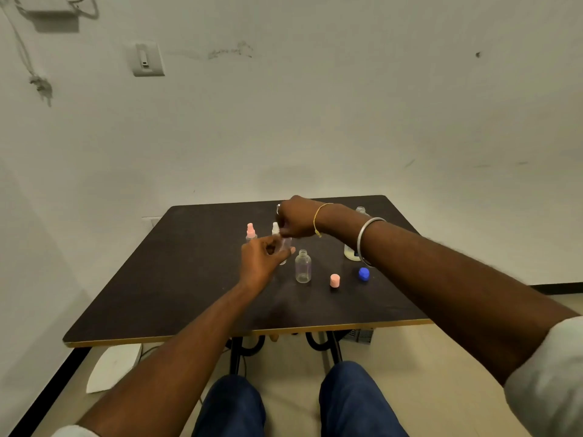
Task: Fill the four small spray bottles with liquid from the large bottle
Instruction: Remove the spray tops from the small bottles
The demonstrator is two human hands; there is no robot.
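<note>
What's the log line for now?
left hand: holds small bottle | right hand: pinches its top | pink cap, blue cap: on table

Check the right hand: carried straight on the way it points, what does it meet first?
Likely the white-topped spray bottle, just left of the right hand; the pink-topped spray bottle stands further along that line. Depth is unclear, so the hand may pass above both.

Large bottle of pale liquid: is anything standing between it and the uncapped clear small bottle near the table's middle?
No: only bare dark table lies between the large bottle and the uncapped clear small bottle. The pink cap and blue cap sit nearer the person. The right forearm hides the large bottle's middle.
</note>
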